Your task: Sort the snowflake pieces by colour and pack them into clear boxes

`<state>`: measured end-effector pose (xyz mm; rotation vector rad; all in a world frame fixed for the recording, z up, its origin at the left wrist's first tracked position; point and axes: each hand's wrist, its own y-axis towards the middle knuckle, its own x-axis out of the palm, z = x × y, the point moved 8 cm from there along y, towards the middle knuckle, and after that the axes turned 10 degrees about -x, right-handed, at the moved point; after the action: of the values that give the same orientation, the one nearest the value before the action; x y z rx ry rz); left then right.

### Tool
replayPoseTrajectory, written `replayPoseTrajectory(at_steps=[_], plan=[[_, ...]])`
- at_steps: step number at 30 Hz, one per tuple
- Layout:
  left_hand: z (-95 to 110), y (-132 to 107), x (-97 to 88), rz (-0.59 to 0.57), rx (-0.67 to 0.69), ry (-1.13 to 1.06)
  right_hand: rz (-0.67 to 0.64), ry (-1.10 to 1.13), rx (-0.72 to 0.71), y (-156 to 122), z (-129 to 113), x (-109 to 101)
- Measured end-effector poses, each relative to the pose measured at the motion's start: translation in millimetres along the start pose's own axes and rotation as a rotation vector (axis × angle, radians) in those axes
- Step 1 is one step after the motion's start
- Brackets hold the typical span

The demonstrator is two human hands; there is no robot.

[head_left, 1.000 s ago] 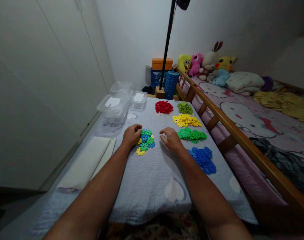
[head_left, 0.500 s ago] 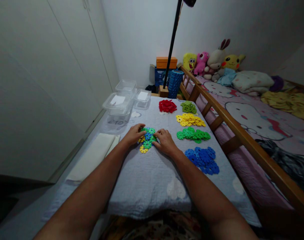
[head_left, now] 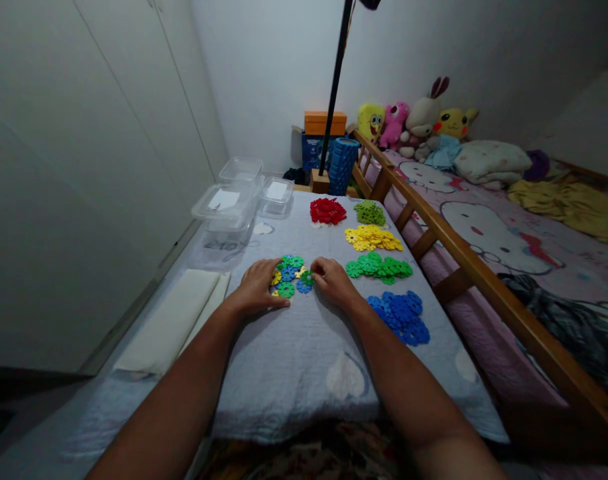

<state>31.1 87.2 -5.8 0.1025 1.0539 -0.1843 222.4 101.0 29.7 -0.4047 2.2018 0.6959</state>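
Observation:
A small mixed pile of notched plastic discs (head_left: 287, 274), blue, green and yellow, lies on the cloth-covered table between my hands. My left hand (head_left: 257, 287) rests along the pile's left side, its thumb stretched out below and its fingers curving over the edge. At the right edge, my right hand (head_left: 333, 281) pinches a green disc (head_left: 307, 277) between thumb and fingers. Sorted heaps sit to the right: blue discs (head_left: 401, 317), green discs (head_left: 379, 267), yellow discs (head_left: 373, 238), light green discs (head_left: 369, 213) and red discs (head_left: 327, 211).
Clear plastic containers (head_left: 227, 212) stand at the back left, with a folded cream cloth (head_left: 171, 323) nearer. A wooden bed rail (head_left: 449, 237) runs along the table's right side. Behind the table rise a black pole (head_left: 334, 93) and a blue foam roller (head_left: 343, 163).
My left hand has spread and come down around the pile's left side. My right hand now pinches a green disc at the pile's right edge. The view has shifted slightly.

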Motion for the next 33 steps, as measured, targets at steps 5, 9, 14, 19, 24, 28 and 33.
replayPoseTrajectory(at_steps=[5,9,14,19,24,28,33], plan=[[2,-1,-2.4,0.007,-0.008,0.029,0.176,0.034,0.081,-8,27,-53],[3,-1,-3.6,-0.003,-0.029,0.043,0.401,0.013,0.244,-30,64,-112],[3,-1,-5.7,0.013,-0.033,0.029,0.48,-0.161,0.455,-62,101,-152],[1,0,-7.5,0.035,-0.026,-0.007,0.393,-0.284,0.586,-75,117,-155],[0,1,-8.0,0.05,-0.03,-0.022,0.354,-0.355,0.637,-79,120,-155],[-1,2,-7.6,0.046,-0.041,-0.024,0.325,-0.398,0.67,-81,122,-155],[-1,2,-8.1,0.06,-0.034,-0.033,0.308,-0.442,0.676,-80,121,-154]])
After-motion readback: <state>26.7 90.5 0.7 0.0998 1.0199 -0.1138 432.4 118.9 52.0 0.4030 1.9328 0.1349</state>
